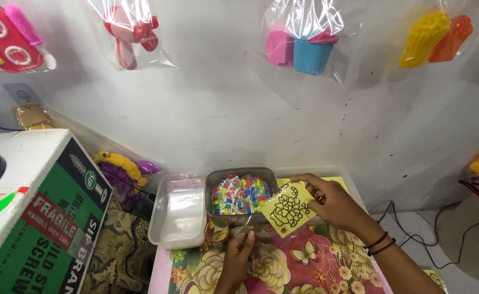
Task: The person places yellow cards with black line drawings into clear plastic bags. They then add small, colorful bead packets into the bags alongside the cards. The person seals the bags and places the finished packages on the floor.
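Note:
My right hand (pixel 334 202) pinches a small yellow card (pixel 287 209) printed with a black flower outline, held just above the table in front of a grey tub (pixel 241 173) full of small colourful pieces. My left hand (pixel 238 255) is lower down, its fingers closed on a thin clear plastic bag (pixel 255 237) that is hard to make out against the tablecloth. A small round clear container (pixel 216 231) stands just left of that hand. More yellow cards (pixel 337 182) lie behind my right hand.
A clear tray (pixel 177 209) of empty plastic bags sits left of the grey tub. The table has a floral cloth (pixel 294 267). A large green and white cardboard box (pixel 38 218) stands at the left. Bagged plastic toys (pixel 304 41) hang on the white wall. Cables (pixel 413 234) trail at the right.

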